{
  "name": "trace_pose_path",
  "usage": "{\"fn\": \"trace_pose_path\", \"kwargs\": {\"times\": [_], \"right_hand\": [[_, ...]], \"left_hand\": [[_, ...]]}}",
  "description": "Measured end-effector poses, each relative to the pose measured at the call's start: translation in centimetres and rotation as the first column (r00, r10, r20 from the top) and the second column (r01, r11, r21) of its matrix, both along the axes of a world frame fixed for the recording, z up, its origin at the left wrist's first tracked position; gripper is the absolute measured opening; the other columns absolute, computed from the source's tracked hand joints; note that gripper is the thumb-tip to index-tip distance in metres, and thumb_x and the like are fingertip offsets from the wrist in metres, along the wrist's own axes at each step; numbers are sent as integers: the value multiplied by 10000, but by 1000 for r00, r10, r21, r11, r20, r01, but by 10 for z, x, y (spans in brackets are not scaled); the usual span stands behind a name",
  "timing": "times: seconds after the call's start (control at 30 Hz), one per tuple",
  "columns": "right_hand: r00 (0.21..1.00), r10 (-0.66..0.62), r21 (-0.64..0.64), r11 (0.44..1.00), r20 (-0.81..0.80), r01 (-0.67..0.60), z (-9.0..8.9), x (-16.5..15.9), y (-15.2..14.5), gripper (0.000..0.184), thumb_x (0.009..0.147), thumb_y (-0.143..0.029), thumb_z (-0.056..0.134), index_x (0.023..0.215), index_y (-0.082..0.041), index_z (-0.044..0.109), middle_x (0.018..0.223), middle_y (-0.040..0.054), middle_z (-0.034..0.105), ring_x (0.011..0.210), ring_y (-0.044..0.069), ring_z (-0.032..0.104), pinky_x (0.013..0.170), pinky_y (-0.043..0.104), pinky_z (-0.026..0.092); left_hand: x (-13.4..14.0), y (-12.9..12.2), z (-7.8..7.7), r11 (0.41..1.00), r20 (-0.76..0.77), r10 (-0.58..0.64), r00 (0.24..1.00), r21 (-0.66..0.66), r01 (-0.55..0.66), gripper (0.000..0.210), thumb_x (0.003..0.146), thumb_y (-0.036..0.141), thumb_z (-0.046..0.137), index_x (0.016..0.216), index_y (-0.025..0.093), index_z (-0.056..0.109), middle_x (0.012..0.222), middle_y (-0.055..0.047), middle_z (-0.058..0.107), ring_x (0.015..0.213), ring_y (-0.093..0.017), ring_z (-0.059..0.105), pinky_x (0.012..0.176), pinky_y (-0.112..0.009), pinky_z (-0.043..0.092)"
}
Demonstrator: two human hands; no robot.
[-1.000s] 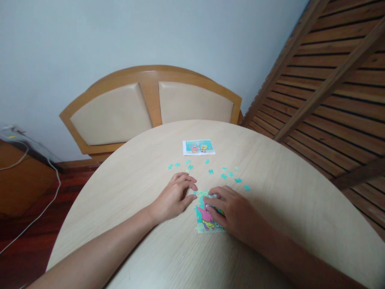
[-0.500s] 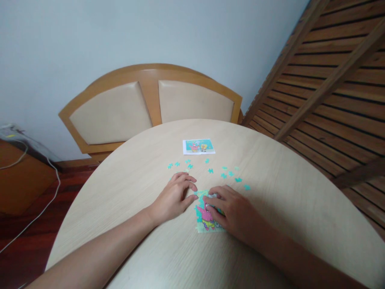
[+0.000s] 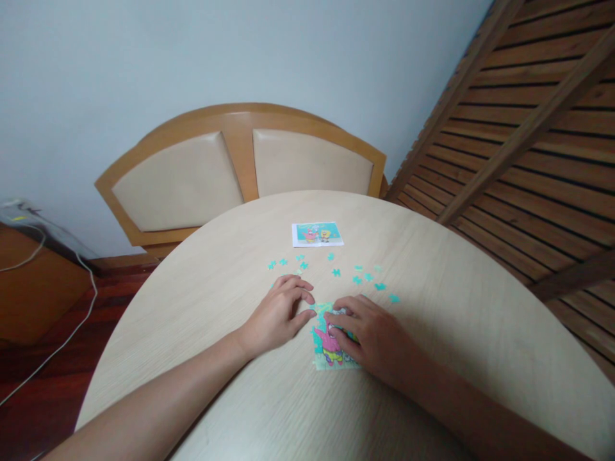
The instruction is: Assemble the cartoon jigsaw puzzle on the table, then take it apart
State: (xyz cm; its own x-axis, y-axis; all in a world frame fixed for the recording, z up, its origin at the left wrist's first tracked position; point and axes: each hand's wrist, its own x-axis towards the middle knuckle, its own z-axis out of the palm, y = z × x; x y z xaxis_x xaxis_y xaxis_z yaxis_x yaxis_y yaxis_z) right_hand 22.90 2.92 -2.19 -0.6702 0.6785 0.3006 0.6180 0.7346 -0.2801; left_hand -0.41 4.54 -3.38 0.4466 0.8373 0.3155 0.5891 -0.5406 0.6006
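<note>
Partly assembled jigsaw puzzle (image 3: 331, 339) lies flat on the surface (image 3: 269, 410): pink starfish figure (image 3: 327, 342) on teal, pale lower border (right part hidden). Left hand (image 3: 283, 314) loosely spread at its upper-left edge; right hand (image 3: 369, 330) curled over it, grip unclear.

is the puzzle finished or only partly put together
Only partly: much of the puzzle is joined, but loose pieces lie apart on the table. The right hand hides some of it.
</note>
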Motion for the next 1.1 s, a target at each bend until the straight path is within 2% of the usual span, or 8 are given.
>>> {"fn": "trace_pose_path", "kwargs": {"times": [0.27, 0.43, 0.5, 0.6, 0.67, 0.77, 0.93, 1.1], "right_hand": [[1000, -8, 2, 1000, -10, 8, -3, -1, -2, 169, 954, -228, 591, 1052, -213, 727, 1041, 92, 679, 962, 251, 621, 855, 410, 522], [993, -2, -37, 999, -121, -2, 5, 11, 10, 131, 930, -181, 596, 985, -190, 714, 997, 72, 721, 942, 212, 651, 868, 360, 531], [988, -76, -26, 997, -131, 73, 11, 26, 21, 145, 926, -185, 569, 894, -194, 710, 929, 59, 740, 888, 207, 668, 852, 364, 534], [954, -276, -68, 961, -113, 270, 18, 52, 37, 174, 900, -238, 560, 853, -219, 726, 878, 41, 760, 818, 204, 695, 758, 341, 548], [949, -306, -108, 949, -74, 297, 17, 65, 45, 180, 882, -275, 573, 823, -228, 737, 856, 34, 761, 771, 200, 697, 716, 330, 551], [946, -319, -103, 945, -57, 312, 8, 74, 52, 186, 875, -311, 603, 927, -210, 750, 941, 57, 754, 816, 209, 696, 772, 348, 564], [931, -358, 35, 932, -66, 361, -12, 77, 63, 436, 918, -410, 596, 1254, -142, 669, 1268, 156, 651, 1177, 299, 594, 1029, 486, 476], [961, -275, -20, 961, 14, 275, -17, 77, 66, 415, 957, -413, 556, 1318, -229, 646, 1406, 138, 586, 1290, 311, 524, 1056, 554, 438]], "left_hand": [[1, -1, -3, 999, 19, 30, 999, -19, -30, 91, 881, 166, 678, 954, 210, 645, 1208, -92, 629, 1222, -280, 498, 1070, -527, 409], [-2, -1, -4, 999, 11, 43, 999, -23, -43, 61, 896, 154, 638, 899, 213, 655, 1188, -86, 636, 1227, -282, 497, 1064, -526, 411], [-4, -1, -3, 999, 1, 39, 999, -19, -39, 82, 902, 146, 612, 885, 216, 652, 1196, -82, 637, 1237, -280, 493, 1065, -521, 410], [-5, -2, 0, 1000, 11, 16, 1000, 2, -16, 70, 899, 146, 600, 890, 214, 618, 1169, -80, 640, 1205, -269, 514, 1056, -519, 415], [-5, -3, 1, 1000, 14, 1, 1000, 22, -1, 60, 893, 154, 602, 900, 212, 588, 1131, -79, 642, 1152, -262, 541, 1030, -513, 431], [-4, -5, 2, 999, -3, -10, 1000, 52, 10, 83, 888, 166, 604, 948, 214, 573, 1102, -77, 635, 1100, -254, 561, 992, -497, 457], [-10, -2, 1, 993, -34, 38, 999, 116, -34, 177, 896, 190, 603, 1070, 218, 590, 1220, -96, 599, 1188, -267, 542, 1032, -512, 452], [-18, 6, -5, 983, -106, 121, 987, 152, -104, 266, 920, 245, 580, 1178, 186, 615, 1306, -133, 593, 1248, -289, 547, 1083, -507, 449]]}}
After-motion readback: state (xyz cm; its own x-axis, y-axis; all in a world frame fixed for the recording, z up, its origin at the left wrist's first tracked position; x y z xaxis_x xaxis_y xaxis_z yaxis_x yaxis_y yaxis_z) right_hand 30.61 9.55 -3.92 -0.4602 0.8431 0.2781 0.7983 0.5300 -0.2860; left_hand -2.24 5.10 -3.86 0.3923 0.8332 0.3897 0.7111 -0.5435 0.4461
